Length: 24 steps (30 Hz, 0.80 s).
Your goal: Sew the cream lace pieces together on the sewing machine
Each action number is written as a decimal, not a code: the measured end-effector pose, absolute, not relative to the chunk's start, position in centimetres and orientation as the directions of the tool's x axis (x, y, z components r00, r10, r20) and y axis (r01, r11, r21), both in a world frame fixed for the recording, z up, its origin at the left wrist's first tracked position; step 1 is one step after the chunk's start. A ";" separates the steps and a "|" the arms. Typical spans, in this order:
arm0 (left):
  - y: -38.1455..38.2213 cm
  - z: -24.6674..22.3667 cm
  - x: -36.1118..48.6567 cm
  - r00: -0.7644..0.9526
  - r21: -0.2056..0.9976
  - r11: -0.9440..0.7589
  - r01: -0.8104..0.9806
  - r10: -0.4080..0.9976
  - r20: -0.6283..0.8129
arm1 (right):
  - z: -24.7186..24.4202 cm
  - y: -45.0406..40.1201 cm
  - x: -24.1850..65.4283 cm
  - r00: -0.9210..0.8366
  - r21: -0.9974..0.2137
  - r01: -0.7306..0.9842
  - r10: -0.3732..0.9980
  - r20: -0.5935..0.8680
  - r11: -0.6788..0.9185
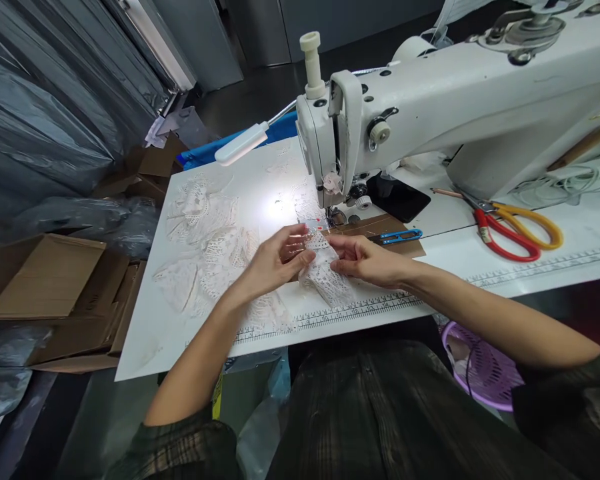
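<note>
A strip of white lace fabric (325,270) lies in front of the needle of a white sewing machine (430,93). My left hand (277,260) grips its left edge, thumb on top and fingers curled beneath or behind. From the right, my right hand (363,260) pinches the same lace between thumb and fingers. The lace runs from near the presser foot (330,217) towards the table's front edge. More lace pieces (225,253) lie in a loose heap left of my left hand. Blue thread snips (400,237) rest just beyond my right hand.
A black phone (399,197) lies under the machine arm. Scissors with red and yellow handles (517,230) are at the right. A white lamp (243,143) lights the table (150,320). Cardboard boxes (50,277) stand left; a purple basket (485,373) is below right.
</note>
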<state>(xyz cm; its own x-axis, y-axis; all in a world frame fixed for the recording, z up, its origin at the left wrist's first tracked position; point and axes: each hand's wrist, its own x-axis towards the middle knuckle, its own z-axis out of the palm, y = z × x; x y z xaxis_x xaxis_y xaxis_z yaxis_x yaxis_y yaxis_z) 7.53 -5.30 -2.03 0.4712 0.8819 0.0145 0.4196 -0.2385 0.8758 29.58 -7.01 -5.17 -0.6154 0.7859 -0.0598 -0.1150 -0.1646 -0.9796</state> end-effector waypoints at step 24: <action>-3.3 -3.0 10.2 0.424 0.966 0.134 0.220 0.879 -0.218 | -4.9 -4.6 30.8 -0.418 -0.970 0.233 0.908 -0.031 0.074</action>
